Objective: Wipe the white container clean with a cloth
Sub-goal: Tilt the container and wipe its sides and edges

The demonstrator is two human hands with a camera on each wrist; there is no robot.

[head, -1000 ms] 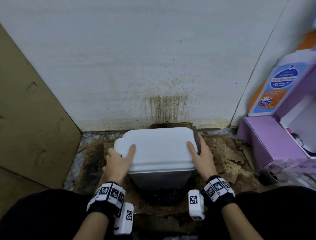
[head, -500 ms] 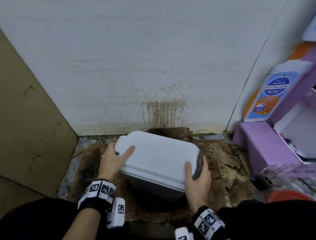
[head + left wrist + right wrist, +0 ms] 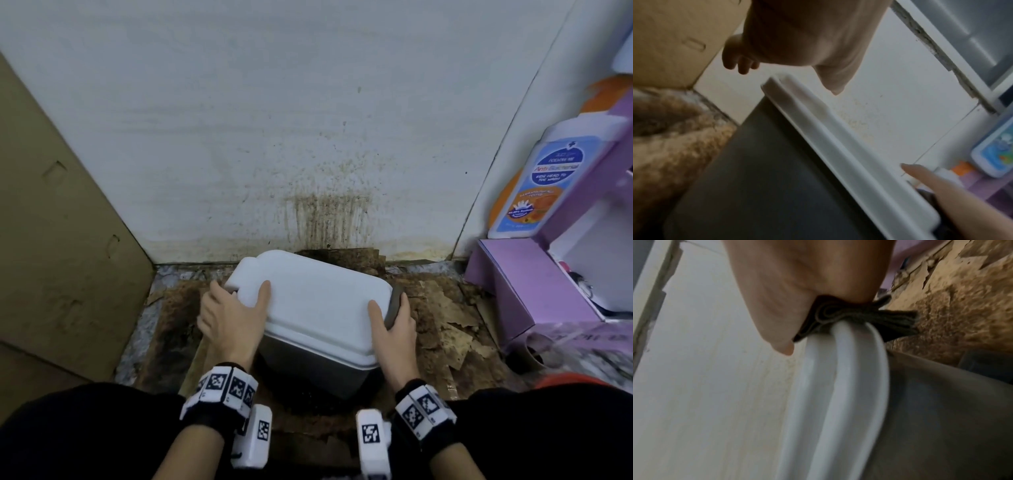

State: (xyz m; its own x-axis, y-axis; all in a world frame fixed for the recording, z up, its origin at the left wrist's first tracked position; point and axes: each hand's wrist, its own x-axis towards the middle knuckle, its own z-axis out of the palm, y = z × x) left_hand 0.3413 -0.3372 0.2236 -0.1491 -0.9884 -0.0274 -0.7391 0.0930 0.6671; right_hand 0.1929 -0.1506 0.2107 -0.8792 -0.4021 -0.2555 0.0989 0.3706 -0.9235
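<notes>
The container, with a white lid [image 3: 315, 301] over a grey body [image 3: 308, 363], stands askew on a dirty brown floor by the wall. My left hand [image 3: 236, 308] holds its left end, thumb on top of the lid and fingers down the side. My right hand [image 3: 394, 325] grips the near right corner with a folded dark grey cloth [image 3: 394, 303] pinched against the lid's edge, thumb on top. In the right wrist view the cloth [image 3: 890, 318] wraps over the lid's rim [image 3: 838, 386]. The left wrist view shows the lid edge [image 3: 828, 129] and my left hand [image 3: 807, 40] over it.
Brown cardboard [image 3: 51, 240] leans at the left. The white wall [image 3: 325, 212] behind the container is stained brown. A purple box [image 3: 531, 284] and a wash bottle [image 3: 541, 185] stand at the right. Flaking floor covering [image 3: 445, 325] lies around the container.
The container has turned, its left end going back toward the wall and its right end coming toward me. My right hand with the cloth has come nearer along the right end.
</notes>
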